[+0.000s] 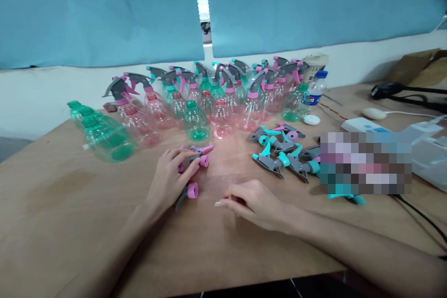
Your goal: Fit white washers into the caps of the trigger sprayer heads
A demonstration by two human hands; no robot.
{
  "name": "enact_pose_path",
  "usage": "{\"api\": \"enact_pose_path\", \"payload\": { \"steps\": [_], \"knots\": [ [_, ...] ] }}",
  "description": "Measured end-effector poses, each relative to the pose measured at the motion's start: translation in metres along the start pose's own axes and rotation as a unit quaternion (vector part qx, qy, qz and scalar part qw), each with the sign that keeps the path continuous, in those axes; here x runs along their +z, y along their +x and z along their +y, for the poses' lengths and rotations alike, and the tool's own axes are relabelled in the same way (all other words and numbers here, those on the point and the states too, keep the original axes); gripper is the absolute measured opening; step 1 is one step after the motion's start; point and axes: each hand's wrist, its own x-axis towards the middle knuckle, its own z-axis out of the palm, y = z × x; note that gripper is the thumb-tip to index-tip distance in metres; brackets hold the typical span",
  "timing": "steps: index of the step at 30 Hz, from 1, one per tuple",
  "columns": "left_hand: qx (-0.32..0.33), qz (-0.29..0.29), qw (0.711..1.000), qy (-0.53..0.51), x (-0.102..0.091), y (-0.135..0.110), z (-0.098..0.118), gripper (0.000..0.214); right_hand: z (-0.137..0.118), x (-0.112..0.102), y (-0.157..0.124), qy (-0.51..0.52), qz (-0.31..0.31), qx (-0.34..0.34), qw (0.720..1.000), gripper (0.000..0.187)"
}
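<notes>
My left hand (pixel 170 178) rests on the wooden table (pixel 70 205), its fingers curled over a small group of grey trigger spray heads with pink collars (pixel 199 158). One more pink-collared spray head (pixel 187 193) lies just below that hand. My right hand (pixel 252 202) lies flat on the table a little to the right, fingers stretched toward the left, holding nothing. Beyond them stand a capless green bottle (pixel 196 122) and a capless pink bottle (pixel 222 120).
Several pink and green spray bottles with heads fitted stand in rows at the back (pixel 230 88). Green capless bottles (pixel 101 132) lie at left. A pile of teal-collared spray heads (pixel 282 153) sits at right, beside a water bottle (pixel 317 87), cables and white devices (pixel 363 125).
</notes>
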Motion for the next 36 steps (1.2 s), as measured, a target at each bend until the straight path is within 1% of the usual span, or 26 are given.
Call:
{"api": "enact_pose_path", "payload": {
  "steps": [2,5,6,9,11,12,13,16,20,22,24,26,28,31,32,34,36],
  "knots": [
    [0.027,-0.011,0.999,-0.019,0.0,0.004,0.01,0.023,-0.002,0.0,0.0,-0.018,0.005,-0.023,1.0,0.037],
    [0.072,-0.065,0.994,-0.052,0.002,0.014,0.034,0.022,-0.003,0.002,0.0,-0.049,0.007,-0.048,0.998,0.041],
    [0.076,-0.083,0.992,-0.057,0.005,0.018,0.044,0.022,-0.003,0.003,0.0,-0.057,0.008,-0.052,0.997,0.04],
    [0.119,-0.134,0.982,-0.063,0.02,0.035,0.075,0.021,0.0,0.005,0.0,-0.061,0.01,-0.061,0.996,0.036],
    [0.168,-0.187,0.967,-0.037,0.036,0.05,0.093,0.022,0.003,0.007,0.0,-0.047,0.01,-0.062,0.997,0.033],
    [0.183,-0.2,0.962,-0.033,0.044,0.058,0.101,0.024,0.005,0.008,0.001,-0.037,0.007,-0.063,0.997,0.033],
    [0.193,-0.208,0.959,-0.029,0.052,0.066,0.108,0.025,0.006,0.008,0.001,-0.028,0.003,-0.064,0.998,0.033],
    [0.201,-0.208,0.957,0.001,0.069,0.086,0.126,0.033,0.008,0.008,0.002,-0.023,-0.011,-0.072,0.997,0.037],
    [0.217,-0.208,0.953,0.042,0.084,0.097,0.144,0.05,0.007,0.007,0.004,-0.045,-0.003,-0.081,0.996,0.038],
    [0.228,-0.206,0.95,0.058,0.091,0.098,0.147,0.052,0.007,0.006,0.004,-0.047,0.001,-0.088,0.995,0.037],
    [0.237,-0.204,0.948,0.065,0.094,0.099,0.147,0.046,0.007,0.005,0.005,-0.047,-0.005,-0.093,0.995,0.035],
    [0.243,-0.199,0.947,0.063,0.092,0.098,0.143,0.038,0.008,0.005,0.004,-0.048,-0.012,-0.094,0.994,0.034],
    [0.241,-0.187,0.951,0.057,0.084,0.095,0.136,0.032,0.008,0.005,0.004,-0.05,-0.019,-0.088,0.995,0.034],
    [0.223,-0.155,0.961,0.043,0.063,0.081,0.122,0.024,0.009,0.007,0.003,-0.055,-0.02,-0.078,0.995,0.032],
    [0.214,-0.138,0.966,0.034,0.055,0.074,0.116,0.023,0.009,0.007,0.003,-0.057,-0.019,-0.077,0.995,0.031],
    [0.185,-0.07,0.98,-0.026,0.042,0.056,0.106,0.017,0.008,0.008,0.002,-0.06,-0.017,-0.078,0.995,0.027],
    [0.152,-0.037,0.985,-0.067,0.032,0.038,0.096,0.014,0.007,0.009,0.001,-0.059,-0.017,-0.087,0.994,0.026]
  ]
}}
